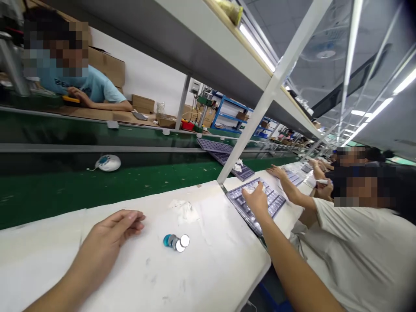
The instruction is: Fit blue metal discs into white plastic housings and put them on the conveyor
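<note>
My left hand (107,236) hovers at or rests on the white-covered bench, its fingers loosely curled and the thumb against the index finger; nothing shows in it. To its right lies a small overlapping group of round discs (180,246), some mirror-like and one teal. A crumpled white tissue (185,211) lies behind them. My right hand (258,201) reaches over a dark compartment tray (276,203) with rows of shiny pieces. Its fingers are bent around something whitish at the tray's far left part; what that is I cannot make out.
A white post (250,125) rises beside the tray and bears an overhead shelf. Behind the bench runs a green belt (152,173) with a white mouse-shaped object (108,163). More dark trays (242,171) lie farther back. Co-workers (351,234) sit close on the right; another sits across.
</note>
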Demonstrator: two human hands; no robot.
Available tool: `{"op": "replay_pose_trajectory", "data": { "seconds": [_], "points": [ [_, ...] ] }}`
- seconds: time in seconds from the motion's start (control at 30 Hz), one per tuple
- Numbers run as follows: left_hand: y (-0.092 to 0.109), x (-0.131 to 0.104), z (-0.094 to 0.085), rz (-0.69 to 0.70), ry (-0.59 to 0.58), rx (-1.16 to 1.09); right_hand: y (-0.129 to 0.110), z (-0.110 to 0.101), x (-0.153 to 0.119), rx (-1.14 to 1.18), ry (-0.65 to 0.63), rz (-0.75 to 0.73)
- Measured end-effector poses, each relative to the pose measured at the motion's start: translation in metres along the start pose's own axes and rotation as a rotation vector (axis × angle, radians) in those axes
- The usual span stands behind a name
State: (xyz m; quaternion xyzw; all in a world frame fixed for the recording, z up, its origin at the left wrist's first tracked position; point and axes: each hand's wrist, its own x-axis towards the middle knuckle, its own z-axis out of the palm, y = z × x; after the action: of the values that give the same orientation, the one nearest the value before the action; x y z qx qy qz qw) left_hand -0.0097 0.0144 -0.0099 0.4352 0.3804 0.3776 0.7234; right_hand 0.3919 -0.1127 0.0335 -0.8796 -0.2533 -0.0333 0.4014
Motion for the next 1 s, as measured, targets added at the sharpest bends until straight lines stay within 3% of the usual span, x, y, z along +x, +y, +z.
{"op": "replay_pose_trajectory", "data": {
  "seconds": [0.1,0.17,0.23,0.3,0.4,0.53,0.6,0.77,0.87,1.0],
  "points": [
    [0.003,-0.017,0.017,-0.033,-0.121,-0.032,-0.025,0.011,-0.064,0.119,-0.137,-0.132],
    [0.005,-0.031,0.032,-0.097,-0.222,-0.072,-0.047,0.023,-0.121,0.268,-0.306,-0.267],
    [0.006,-0.044,0.044,-0.192,-0.306,-0.186,-0.069,0.036,-0.17,0.56,-0.543,-0.48],
    [0.006,-0.054,0.05,-0.275,-0.337,-0.33,-0.086,0.044,-0.198,0.618,-0.657,-0.589],
    [0.004,-0.057,0.049,-0.298,-0.279,-0.404,-0.087,0.041,-0.194,0.449,-0.705,-0.704],
    [0.003,-0.05,0.045,-0.262,-0.213,-0.344,-0.063,0.028,-0.163,0.006,-0.858,-0.863],
    [0.003,-0.047,0.046,-0.266,-0.229,-0.326,-0.053,0.03,-0.158,-0.087,-0.909,-0.901],
    [0.0,-0.05,0.046,-0.23,-0.27,-0.273,-0.047,0.045,-0.157,-0.076,-0.889,-0.901],
    [-0.001,-0.052,0.043,-0.172,-0.294,-0.236,-0.053,0.039,-0.16,0.001,-0.853,-0.859],
    [-0.002,-0.053,0.041,-0.106,-0.324,-0.181,-0.073,0.017,-0.182,0.412,-0.922,-0.561]
  ]
}}
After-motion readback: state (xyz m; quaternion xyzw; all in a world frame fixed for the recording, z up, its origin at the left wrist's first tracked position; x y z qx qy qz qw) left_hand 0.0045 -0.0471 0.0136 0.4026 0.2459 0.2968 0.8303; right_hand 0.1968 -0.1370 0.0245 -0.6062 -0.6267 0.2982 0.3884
